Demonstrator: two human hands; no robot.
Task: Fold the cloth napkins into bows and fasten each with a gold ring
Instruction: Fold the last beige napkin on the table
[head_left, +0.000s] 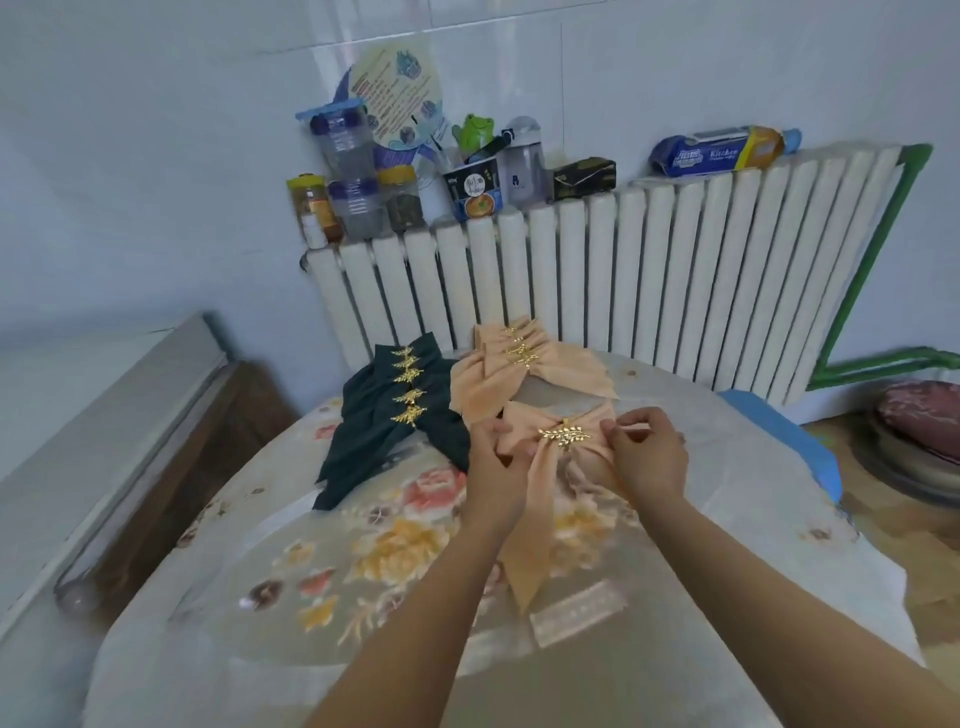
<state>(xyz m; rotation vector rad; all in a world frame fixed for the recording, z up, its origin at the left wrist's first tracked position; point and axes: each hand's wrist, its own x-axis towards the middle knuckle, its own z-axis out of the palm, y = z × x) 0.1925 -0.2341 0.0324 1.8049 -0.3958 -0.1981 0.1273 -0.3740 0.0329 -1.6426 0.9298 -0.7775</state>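
While resting on the floral tablecloth (363, 545), the peach cloth napkin bow (545, 467) with gold leaf ring (563, 435) is pinched by both hands: left hand (491, 457) on its left loop, right hand (647, 457) on its right.

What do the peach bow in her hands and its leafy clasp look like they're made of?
Peach bow: soft woven cloth, matte, judging by its limp gathers and drooping tails. Clasp: probably gold-coloured metal, shiny, with a stiff leaf sprig; it could be plated plastic.

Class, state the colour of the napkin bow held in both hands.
Peach napkin bow, fastened by a gold ring; head view.
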